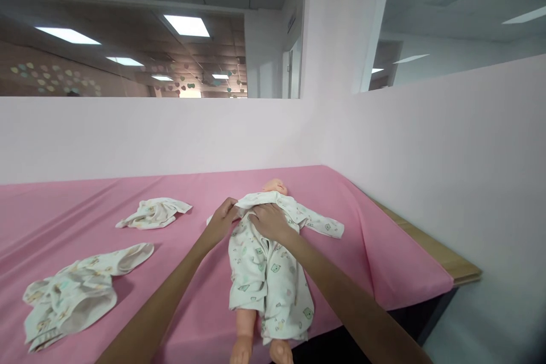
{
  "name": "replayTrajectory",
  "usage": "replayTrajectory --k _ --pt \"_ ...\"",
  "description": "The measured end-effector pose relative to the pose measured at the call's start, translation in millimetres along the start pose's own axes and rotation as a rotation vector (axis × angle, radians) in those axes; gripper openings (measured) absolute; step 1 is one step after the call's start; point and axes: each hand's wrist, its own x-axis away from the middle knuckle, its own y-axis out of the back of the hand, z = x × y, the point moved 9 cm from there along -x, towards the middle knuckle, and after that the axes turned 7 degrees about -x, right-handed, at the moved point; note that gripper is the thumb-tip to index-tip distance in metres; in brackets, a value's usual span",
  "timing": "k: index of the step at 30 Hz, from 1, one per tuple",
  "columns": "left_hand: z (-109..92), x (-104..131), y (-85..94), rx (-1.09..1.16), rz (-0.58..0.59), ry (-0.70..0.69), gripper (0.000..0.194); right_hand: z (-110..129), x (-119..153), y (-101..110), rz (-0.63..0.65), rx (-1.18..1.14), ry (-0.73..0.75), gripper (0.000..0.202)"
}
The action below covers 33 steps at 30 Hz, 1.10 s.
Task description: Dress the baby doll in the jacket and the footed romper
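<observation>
A baby doll (275,186) lies on its back on the pink cloth, its feet toward me. It wears a white printed top (321,222) and matching trousers (273,273). Around the top's edge at the doll's right side, the fingers of my left hand (224,217) are closed. My right hand (269,222) lies on the doll's chest and belly, its fingertips partly under the raised hem of the top; whether they grip anything is hidden. One sleeve stretches out to the right.
The pink cloth (205,187) covers a table with a bare wooden edge (430,244) at right. Two crumpled printed garments lie on the left, a small one (154,213) and a larger one (81,290). White walls with windows stand behind.
</observation>
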Motion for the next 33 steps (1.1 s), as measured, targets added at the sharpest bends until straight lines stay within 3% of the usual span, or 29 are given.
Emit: replayTrajectory --k 5,9,14,17,19,23,27,29,33 --pt "-12 44 -1.4 -0.283 0.148 -0.060 0.026 -17 -1 -5 0.005 0.007 -0.121 0.040" --pt "3 56 -14.0 -0.468 0.143 -0.057 0.022 -7 6 -1 -0.018 0.009 -0.081 0.034" --pt "18 53 -16.6 -0.468 0.086 0.039 0.008 -8 40 22 -0.135 0.040 -0.012 0.030" --pt "6 48 -11.9 -0.360 0.006 0.044 0.001 -34 67 45 -0.370 0.157 -0.050 0.023" --pt "-6 43 -13.7 -0.300 -0.025 0.018 0.003 -52 76 47 -0.420 0.192 -0.057 0.021" --pt "-24 30 -23.9 -0.256 -0.085 -0.010 0.008 -80 73 40 -0.384 0.169 -0.050 0.028" --pt "-22 19 -30.7 -0.193 -0.153 0.012 0.012 -91 62 44 -0.375 0.149 -0.062 0.025" --pt "-18 18 -30.0 -0.171 -0.181 0.027 0.015 -92 60 53 -0.401 0.104 -0.082 0.023" --pt "-15 19 -24.6 -0.126 -0.212 -0.021 0.030 -93 73 82 -0.583 -0.089 -0.180 0.025"
